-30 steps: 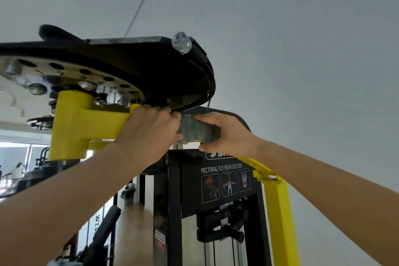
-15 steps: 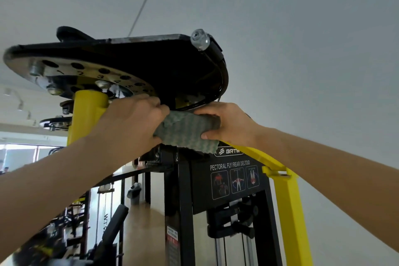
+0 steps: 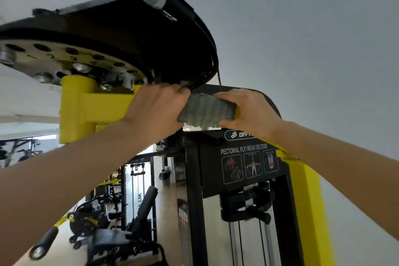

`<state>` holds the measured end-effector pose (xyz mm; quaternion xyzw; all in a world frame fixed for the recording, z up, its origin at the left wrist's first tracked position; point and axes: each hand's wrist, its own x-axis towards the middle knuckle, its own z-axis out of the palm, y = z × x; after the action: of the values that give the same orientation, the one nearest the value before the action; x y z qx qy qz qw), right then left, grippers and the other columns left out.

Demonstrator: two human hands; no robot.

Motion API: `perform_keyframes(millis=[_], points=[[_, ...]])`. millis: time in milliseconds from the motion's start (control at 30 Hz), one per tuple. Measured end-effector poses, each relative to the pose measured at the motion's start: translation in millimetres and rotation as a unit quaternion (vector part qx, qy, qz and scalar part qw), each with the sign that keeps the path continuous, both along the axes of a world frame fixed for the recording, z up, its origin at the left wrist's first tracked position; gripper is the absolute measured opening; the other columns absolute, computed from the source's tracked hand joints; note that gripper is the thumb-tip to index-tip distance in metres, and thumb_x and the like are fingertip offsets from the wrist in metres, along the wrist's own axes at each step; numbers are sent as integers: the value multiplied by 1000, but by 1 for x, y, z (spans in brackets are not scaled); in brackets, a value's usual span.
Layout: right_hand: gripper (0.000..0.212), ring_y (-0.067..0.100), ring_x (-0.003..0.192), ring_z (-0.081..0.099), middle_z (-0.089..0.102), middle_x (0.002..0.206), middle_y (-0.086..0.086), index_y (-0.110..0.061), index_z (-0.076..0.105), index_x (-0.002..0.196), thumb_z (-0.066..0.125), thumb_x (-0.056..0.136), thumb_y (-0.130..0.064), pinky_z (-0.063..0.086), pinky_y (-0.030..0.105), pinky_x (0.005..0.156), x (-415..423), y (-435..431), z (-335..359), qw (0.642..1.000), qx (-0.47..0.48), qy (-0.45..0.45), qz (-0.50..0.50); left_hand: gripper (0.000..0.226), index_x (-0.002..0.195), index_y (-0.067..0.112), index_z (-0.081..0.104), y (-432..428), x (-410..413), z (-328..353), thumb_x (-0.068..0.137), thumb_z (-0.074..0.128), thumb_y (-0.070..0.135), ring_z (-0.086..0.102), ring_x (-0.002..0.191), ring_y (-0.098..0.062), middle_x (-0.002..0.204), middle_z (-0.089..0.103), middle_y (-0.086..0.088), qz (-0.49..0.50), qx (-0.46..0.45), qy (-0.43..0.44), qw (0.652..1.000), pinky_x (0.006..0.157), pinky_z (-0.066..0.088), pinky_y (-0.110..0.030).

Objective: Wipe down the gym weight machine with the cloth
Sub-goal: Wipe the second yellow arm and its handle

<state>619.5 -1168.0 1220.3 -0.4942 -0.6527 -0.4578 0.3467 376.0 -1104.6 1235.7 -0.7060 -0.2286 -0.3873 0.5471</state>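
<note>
1. The left hand (image 3: 155, 112) grips the left end of the grey cloth (image 3: 206, 111), fingers curled round it.
2. The right hand (image 3: 248, 112) pinches the right end, thumb under, fingers over.
3. The cloth is stretched between both hands, just under the rim of the black disc (image 3: 133, 34) of the weight machine (image 3: 244, 179).
4. A yellow arm (image 3: 95, 103) sits left of the hands; a yellow post (image 3: 306, 201) stands lower right.

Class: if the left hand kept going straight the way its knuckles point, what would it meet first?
Probably the black rounded cam plate directly above the left hand, which grips the grey ribbed cloth; depth is unclear.
</note>
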Motion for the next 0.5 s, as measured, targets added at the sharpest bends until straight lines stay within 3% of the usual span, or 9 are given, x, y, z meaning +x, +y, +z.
perform_keyframes(millis=[133,267,367,500], points=[[65,4,97,61,69,110,-14,-36,60,131,85,71,-44,47,25,88,27,-7,-8,998,-20,63,19,57,116,23,62,0,26,0,73,78,58,67,91,-22,101,68,3,-40,-25,17,999,65,40,-32],[66,2,98,63,70,108,-17,-38,63,127,87,66,-47,52,31,92,57,-14,-20,989,-57,131,46,61,112,26,62,-4,63,-2,77,58,75,66,92,-19,101,68,7,-85,-39,12,996,64,34,-30],[66,7,94,64,71,103,-14,-37,65,125,87,64,-50,54,34,88,80,-20,-29,985,-81,151,31,68,120,25,67,-3,92,-3,85,44,79,67,97,-21,108,71,6,-121,-54,5,991,64,40,-31],[60,5,87,63,69,96,-15,-35,66,122,89,67,-44,52,24,76,111,-31,-42,981,-111,162,-4,69,122,30,68,-8,126,-7,86,34,79,65,104,-19,114,70,8,-164,-98,24,981,79,50,-37]])
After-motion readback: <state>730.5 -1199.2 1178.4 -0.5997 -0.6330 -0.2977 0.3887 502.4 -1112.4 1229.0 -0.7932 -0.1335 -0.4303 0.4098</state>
